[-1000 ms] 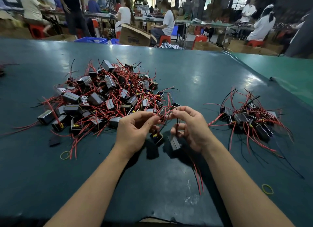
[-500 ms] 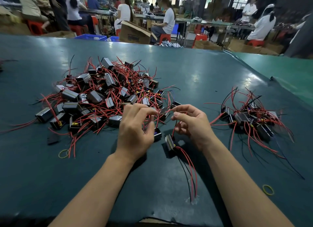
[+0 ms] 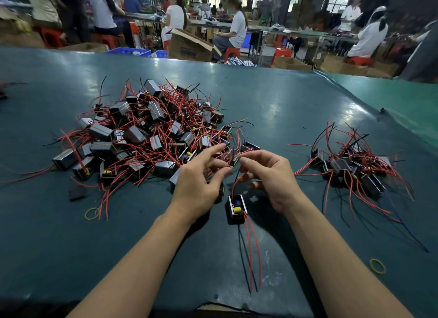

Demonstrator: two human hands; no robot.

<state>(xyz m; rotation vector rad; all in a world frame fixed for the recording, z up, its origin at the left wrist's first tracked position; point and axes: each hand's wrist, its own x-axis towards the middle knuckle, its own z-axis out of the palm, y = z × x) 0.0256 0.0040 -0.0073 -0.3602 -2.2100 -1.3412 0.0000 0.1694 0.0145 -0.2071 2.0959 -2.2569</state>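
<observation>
The dark green table [image 3: 272, 99] carries two heaps of the same part. The big pile [image 3: 147, 132] lies to the left and the small pile [image 3: 350, 166] to the right, well apart from each other. Beyond the far edge stands a cardboard box [image 3: 189, 47] with its flaps open, its contents hidden, and beside it a blue crate [image 3: 129, 51] whose inside cannot be seen either.

The left hand [image 3: 201, 182] reaches to the near edge of the big pile, fingers loosely spread over the wires and gripping none that shows. The right hand [image 3: 275, 180] has its fingers curled, and they pinch a red lead [image 3: 233, 187].

That lead runs down to a single module [image 3: 237, 207], which lies on the table between the wrists, just below the fingers. It is a small black block, open on top, with a yellow and a blue component inside. Its trailing leads [image 3: 248, 246], red and black, stretch toward the viewer.
</observation>
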